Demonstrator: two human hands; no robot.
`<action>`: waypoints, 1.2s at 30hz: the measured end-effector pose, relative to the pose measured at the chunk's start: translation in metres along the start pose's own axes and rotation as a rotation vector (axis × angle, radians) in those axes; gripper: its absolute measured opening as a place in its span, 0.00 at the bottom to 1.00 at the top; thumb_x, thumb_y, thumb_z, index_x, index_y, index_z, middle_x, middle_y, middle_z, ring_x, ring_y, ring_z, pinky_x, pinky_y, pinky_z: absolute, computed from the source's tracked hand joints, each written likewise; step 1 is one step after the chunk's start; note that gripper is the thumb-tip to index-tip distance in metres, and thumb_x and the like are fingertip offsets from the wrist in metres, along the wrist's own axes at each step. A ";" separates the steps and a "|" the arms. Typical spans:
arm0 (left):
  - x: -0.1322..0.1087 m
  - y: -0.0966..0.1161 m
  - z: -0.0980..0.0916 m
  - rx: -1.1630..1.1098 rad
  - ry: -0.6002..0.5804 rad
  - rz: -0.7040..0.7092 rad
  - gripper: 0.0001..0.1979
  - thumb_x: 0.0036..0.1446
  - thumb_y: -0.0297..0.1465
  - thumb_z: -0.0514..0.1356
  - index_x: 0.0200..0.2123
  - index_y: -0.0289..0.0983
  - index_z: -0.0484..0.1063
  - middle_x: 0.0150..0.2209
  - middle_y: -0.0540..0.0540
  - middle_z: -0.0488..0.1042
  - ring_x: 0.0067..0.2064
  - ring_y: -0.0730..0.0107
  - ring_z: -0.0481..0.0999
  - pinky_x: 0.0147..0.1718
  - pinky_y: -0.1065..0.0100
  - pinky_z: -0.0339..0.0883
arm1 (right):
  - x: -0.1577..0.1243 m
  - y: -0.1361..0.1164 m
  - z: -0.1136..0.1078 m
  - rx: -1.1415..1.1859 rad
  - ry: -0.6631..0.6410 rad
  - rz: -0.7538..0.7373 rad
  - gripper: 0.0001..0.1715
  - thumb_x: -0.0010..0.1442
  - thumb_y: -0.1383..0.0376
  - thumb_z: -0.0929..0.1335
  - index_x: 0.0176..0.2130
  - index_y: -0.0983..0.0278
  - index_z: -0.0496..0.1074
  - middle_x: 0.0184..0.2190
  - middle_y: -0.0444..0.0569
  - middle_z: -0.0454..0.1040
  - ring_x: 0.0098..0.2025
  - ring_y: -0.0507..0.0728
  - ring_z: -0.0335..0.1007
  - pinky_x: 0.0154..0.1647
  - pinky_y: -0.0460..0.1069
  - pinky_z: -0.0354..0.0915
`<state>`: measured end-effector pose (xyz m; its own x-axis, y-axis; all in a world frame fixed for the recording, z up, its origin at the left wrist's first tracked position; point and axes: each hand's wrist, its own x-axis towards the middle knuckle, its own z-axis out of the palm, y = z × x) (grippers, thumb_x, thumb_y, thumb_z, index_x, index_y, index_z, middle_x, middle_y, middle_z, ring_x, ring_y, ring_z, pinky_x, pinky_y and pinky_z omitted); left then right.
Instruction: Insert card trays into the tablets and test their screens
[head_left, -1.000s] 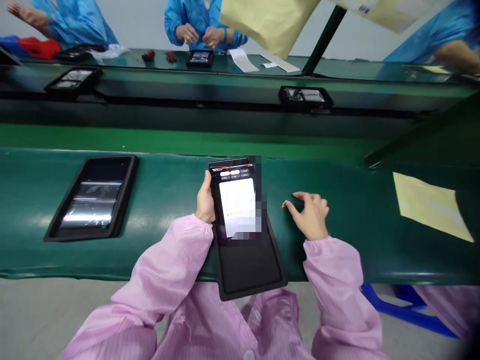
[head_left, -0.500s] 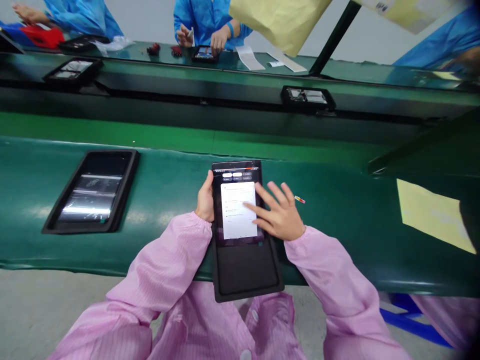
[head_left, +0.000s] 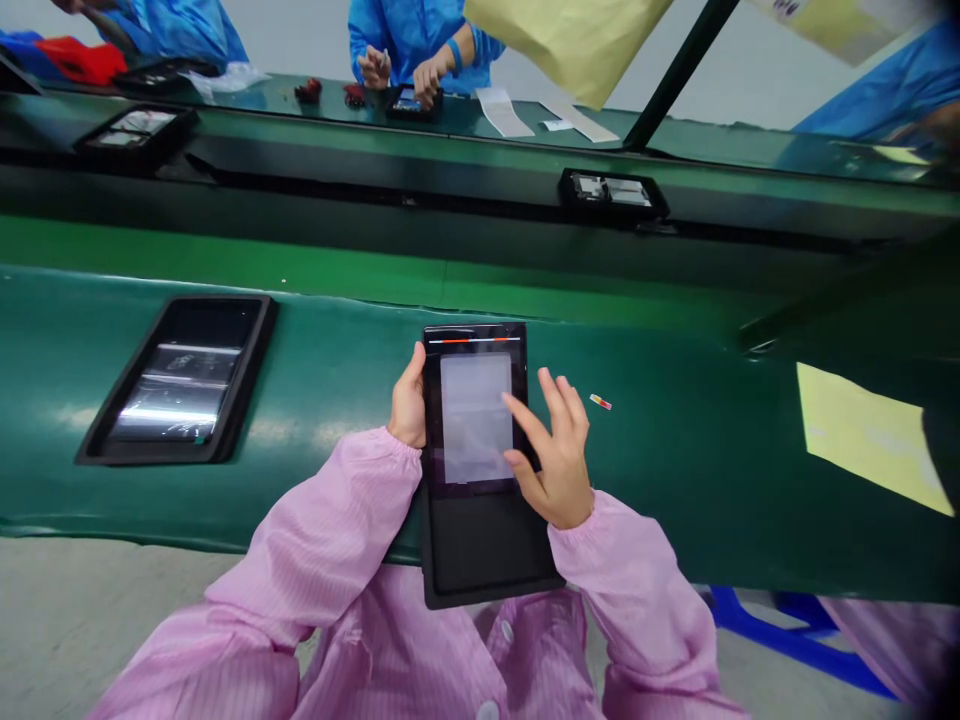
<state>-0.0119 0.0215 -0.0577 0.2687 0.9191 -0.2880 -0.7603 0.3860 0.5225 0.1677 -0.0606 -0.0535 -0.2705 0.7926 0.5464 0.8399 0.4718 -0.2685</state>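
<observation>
My left hand (head_left: 409, 397) grips the left edge of a black-framed tablet (head_left: 472, 405), which rests in a black tray (head_left: 484, 548) on the green belt. Its screen shows a plain pale panel. My right hand (head_left: 551, 460) lies over the tablet's right edge with fingers spread, the index fingertip at the screen. A little beyond those fingers, a small striped red and yellow piece (head_left: 600, 402) lies on the belt, not touching my hand.
Another black tray (head_left: 180, 385) lies on the belt to my left. A yellow sheet (head_left: 862, 440) lies to the right. Across the belt, more black trays stand on a far green bench, where a co-worker's hands (head_left: 397, 80) in blue sleeves work. A blue stool (head_left: 787, 640) stands below right.
My right hand has drawn back toward me and turned, fingers now at the screen's right edge. The screen's text and buttons have given way to a plain pale panel.
</observation>
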 end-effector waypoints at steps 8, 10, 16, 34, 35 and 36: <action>-0.004 0.003 0.000 0.034 -0.010 -0.011 0.27 0.62 0.49 0.51 0.45 0.32 0.76 0.42 0.41 0.80 0.43 0.57 0.80 0.49 0.61 0.69 | -0.011 0.013 -0.003 -0.081 -0.093 -0.446 0.30 0.62 0.46 0.64 0.60 0.48 0.64 0.61 0.47 0.67 0.68 0.63 0.47 0.65 0.65 0.46; -0.005 0.003 0.000 0.027 -0.021 -0.024 0.27 0.61 0.49 0.52 0.44 0.31 0.77 0.42 0.41 0.80 0.43 0.57 0.80 0.49 0.61 0.70 | -0.014 0.016 -0.005 -0.088 -0.074 -0.405 0.29 0.63 0.47 0.62 0.61 0.48 0.63 0.62 0.48 0.65 0.68 0.64 0.48 0.65 0.65 0.46; -0.004 0.002 -0.003 0.007 -0.048 -0.043 0.28 0.61 0.50 0.52 0.46 0.32 0.76 0.43 0.40 0.80 0.46 0.55 0.79 0.50 0.59 0.69 | 0.000 0.002 -0.007 -0.129 -0.018 -0.254 0.29 0.68 0.50 0.55 0.62 0.54 0.64 0.66 0.53 0.58 0.69 0.66 0.45 0.65 0.65 0.48; -0.004 0.002 -0.004 0.031 0.033 0.067 0.25 0.59 0.48 0.56 0.48 0.34 0.75 0.43 0.42 0.80 0.49 0.54 0.78 0.52 0.60 0.69 | -0.010 -0.059 0.012 -0.280 -0.317 -0.094 0.42 0.64 0.43 0.58 0.65 0.67 0.56 0.66 0.57 0.58 0.67 0.67 0.52 0.67 0.65 0.41; -0.005 0.002 -0.004 0.029 0.039 0.069 0.25 0.59 0.48 0.56 0.48 0.34 0.75 0.43 0.42 0.80 0.49 0.54 0.78 0.52 0.60 0.69 | -0.011 -0.059 0.011 -0.275 -0.325 -0.092 0.42 0.64 0.43 0.58 0.66 0.67 0.56 0.66 0.57 0.57 0.67 0.66 0.51 0.67 0.65 0.40; -0.005 0.001 -0.004 0.026 0.045 0.069 0.25 0.59 0.47 0.56 0.48 0.34 0.75 0.43 0.42 0.80 0.49 0.55 0.78 0.52 0.60 0.69 | -0.012 -0.059 0.011 -0.270 -0.331 -0.089 0.42 0.64 0.43 0.58 0.66 0.67 0.55 0.66 0.57 0.57 0.67 0.66 0.51 0.67 0.65 0.40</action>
<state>-0.0167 0.0175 -0.0587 0.1888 0.9394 -0.2860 -0.7606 0.3241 0.5625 0.1159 -0.0933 -0.0528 -0.4471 0.8552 0.2620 0.8874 0.4610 0.0095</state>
